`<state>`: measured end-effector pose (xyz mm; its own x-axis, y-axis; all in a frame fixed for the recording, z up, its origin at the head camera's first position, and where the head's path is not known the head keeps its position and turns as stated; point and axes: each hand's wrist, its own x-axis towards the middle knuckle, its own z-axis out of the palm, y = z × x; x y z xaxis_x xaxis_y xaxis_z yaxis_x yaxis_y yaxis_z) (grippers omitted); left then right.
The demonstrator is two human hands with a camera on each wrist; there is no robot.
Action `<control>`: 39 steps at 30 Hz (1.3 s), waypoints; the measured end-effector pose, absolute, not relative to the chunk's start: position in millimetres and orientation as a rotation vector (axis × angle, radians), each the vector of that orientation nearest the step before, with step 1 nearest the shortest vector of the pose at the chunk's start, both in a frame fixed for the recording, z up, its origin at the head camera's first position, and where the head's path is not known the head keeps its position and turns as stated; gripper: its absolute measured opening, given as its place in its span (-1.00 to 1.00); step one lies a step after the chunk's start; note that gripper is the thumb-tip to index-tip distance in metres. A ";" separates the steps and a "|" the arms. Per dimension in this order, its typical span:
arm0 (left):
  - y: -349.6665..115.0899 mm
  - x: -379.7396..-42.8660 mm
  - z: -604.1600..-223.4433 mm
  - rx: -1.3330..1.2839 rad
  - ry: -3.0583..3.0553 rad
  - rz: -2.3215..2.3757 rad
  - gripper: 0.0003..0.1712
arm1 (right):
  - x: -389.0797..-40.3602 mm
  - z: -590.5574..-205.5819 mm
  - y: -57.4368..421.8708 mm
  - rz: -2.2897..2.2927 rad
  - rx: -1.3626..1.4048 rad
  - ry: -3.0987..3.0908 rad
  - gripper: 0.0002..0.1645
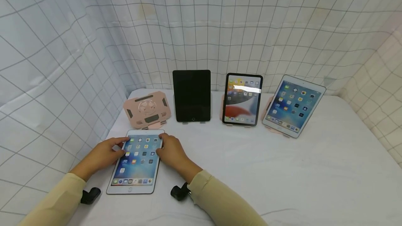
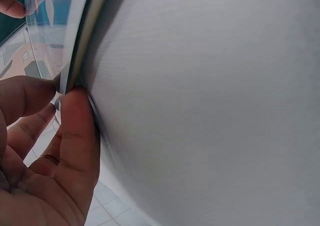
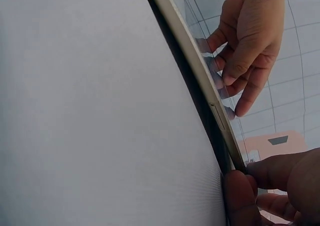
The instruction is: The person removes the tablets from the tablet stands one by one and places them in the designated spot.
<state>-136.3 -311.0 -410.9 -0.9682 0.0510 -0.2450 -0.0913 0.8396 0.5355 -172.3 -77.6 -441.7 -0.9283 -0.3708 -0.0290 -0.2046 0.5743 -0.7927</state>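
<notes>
A white-framed tablet (image 1: 136, 161) with a lit home screen lies face up at the front left. My left hand (image 1: 102, 156) pinches its left edge near the far corner, thumb on the front and a fingertip underneath, as the left wrist view shows at the tablet edge (image 2: 75, 51). On the opposite side, my right hand (image 1: 171, 151) pinches the right edge near the far corner; the right wrist view shows that side edge (image 3: 220, 116) with a dark strip beneath it. Just beyond the tablet stands a pink tablet stand (image 1: 147, 109) with nothing on it.
Farther right, a black tablet (image 1: 192, 97) with a dark screen, a black-framed tablet (image 1: 242, 99) with a lit screen and a tilted white tablet (image 1: 293, 105) rest on stands. White cloth covers the table (image 1: 251, 170); a gridded curtain (image 1: 201, 27) hangs behind and at the sides.
</notes>
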 end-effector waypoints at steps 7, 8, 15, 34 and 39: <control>-313.7 -137.8 -411.3 -0.020 2.754 0.818 -0.40 | -171.8 -439.3 -78.5 -1.197 -0.499 2.642 -0.43; -314.1 -138.2 -410.9 -0.021 2.750 0.817 -0.40 | -171.8 -439.1 -78.7 -1.185 -0.500 2.647 -0.43; -315.6 -141.9 -408.9 -0.025 2.727 0.824 -0.40 | -171.1 -437.9 -80.5 -1.148 -0.477 2.647 -0.43; -324.0 -145.9 -417.3 0.040 2.697 0.895 -0.41 | -175.6 -440.8 -78.3 -1.065 -0.544 2.677 -0.52; -327.2 -147.8 -417.6 0.109 2.716 0.846 -0.42 | -178.8 -442.8 -73.8 -1.259 -0.462 2.519 -0.53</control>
